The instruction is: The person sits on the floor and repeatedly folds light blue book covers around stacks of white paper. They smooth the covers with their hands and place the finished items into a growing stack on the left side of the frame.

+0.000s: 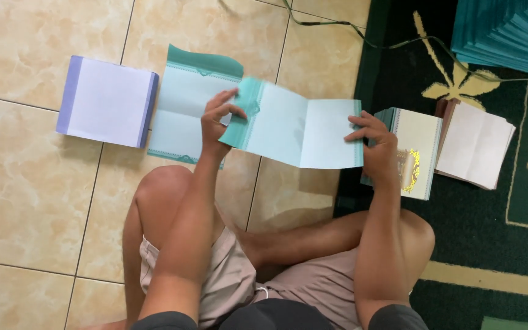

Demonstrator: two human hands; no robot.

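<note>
Holding unfolded card point(294, 129), both hands, L point(215, 122), R point(377, 146)

The unfolded sheet point(294, 129) sits centre; the paper stack point(108, 101) lies at nine o'clock, the card pile point(420, 150) at three, all on the floor point(32, 183).

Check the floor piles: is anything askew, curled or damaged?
Only one thing: the teal-bordered open paper sheet lying on the tiles has its top edge curling up. The lavender-edged white stack and gold-printed folded card stack look tidy; no damage shows.
</note>
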